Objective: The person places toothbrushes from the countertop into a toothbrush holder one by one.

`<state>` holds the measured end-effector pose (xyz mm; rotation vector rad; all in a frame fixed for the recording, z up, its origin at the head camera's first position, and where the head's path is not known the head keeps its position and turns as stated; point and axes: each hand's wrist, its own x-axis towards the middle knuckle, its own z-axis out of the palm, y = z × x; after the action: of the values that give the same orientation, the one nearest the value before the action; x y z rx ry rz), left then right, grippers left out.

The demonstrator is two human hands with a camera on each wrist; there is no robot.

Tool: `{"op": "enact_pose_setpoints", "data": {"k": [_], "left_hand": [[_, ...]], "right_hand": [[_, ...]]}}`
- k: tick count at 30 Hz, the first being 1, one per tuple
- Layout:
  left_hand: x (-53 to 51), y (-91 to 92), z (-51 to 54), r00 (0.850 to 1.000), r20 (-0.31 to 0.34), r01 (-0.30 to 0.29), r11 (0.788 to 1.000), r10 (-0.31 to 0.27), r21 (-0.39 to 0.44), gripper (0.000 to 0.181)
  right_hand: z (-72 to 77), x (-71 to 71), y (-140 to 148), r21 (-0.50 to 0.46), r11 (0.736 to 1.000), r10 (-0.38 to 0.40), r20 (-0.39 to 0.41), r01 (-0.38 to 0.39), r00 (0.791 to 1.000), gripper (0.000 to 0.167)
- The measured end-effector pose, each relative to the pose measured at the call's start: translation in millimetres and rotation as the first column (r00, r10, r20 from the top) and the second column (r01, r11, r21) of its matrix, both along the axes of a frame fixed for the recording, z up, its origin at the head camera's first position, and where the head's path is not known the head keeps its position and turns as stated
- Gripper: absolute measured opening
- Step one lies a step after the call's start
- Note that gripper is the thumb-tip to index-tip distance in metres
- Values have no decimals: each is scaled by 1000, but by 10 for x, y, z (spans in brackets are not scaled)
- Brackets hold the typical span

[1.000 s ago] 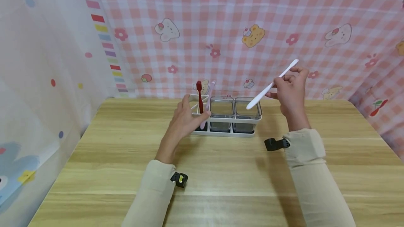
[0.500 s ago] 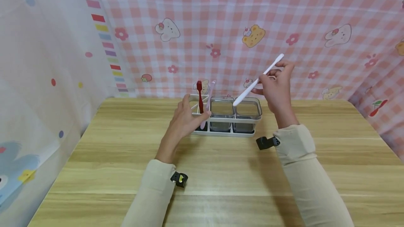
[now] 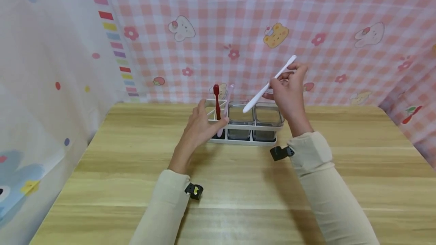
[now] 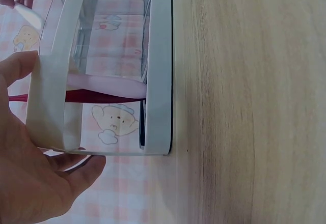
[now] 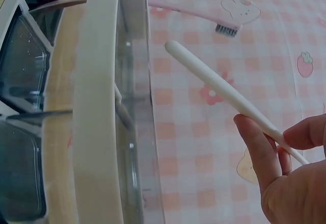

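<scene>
A white toothbrush holder (image 3: 253, 127) stands toward the back of the wooden table. My left hand (image 3: 199, 126) grips its left end, the thumb over the front rail and the fingers at the end and behind. In the left section stand a red toothbrush (image 3: 217, 105) and a pale pink toothbrush (image 3: 229, 97), bristles up. Above the holder, my right hand (image 3: 289, 93) pinches a white toothbrush (image 3: 254, 100) between thumb and fingers. This brush slants, with its rounded handle end (image 5: 175, 48) low and to the left, apart from the holder. Its bristles do not show clearly.
Two clear cups (image 3: 240, 115) fill the middle and right sections of the holder. Close behind hangs a pink checked cloth (image 3: 204, 48); a white cloth (image 3: 68, 67) hangs at the left. The wooden table (image 3: 231, 199) extends in front of the holder.
My right hand has moved left with the white toothbrush, from over the right cup to over the gap by the middle cup. My left hand has kept its hold on the holder.
</scene>
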<state>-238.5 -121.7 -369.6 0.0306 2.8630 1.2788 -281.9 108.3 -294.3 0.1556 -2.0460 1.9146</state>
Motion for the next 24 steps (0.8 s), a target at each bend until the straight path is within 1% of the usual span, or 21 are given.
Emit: {"op": "enact_pose_setpoints", "data": {"k": [3,6,10,15,20,24], "left_hand": [[-2,6,13,1000,2,0,1000,0,-3,106],[-1,9,17,1000,5,-3,1000,3,-7,106],[-4,10,15,1000,5,-6,1000,6,-11,107],[-4,11,10,1000,-2,-8,1000,8,-7,107],[-6,9,5,1000,-9,-8,1000,8,-4,105],[-13,10,1,1000,-10,-13,1000,13,4,104]], "right_hand": [[8,4,-50,23,1000,-2,10,1,1000,41],[6,8,-97,12,1000,10,8,-11,1000,42],[-8,8,-158,-9,999,49,-17,-49,999,41],[-21,24,-228,-9,996,90,-44,-91,995,40],[-53,32,-290,8,993,119,-49,-119,992,40],[-53,48,-335,21,992,124,-38,-123,992,39]]}}
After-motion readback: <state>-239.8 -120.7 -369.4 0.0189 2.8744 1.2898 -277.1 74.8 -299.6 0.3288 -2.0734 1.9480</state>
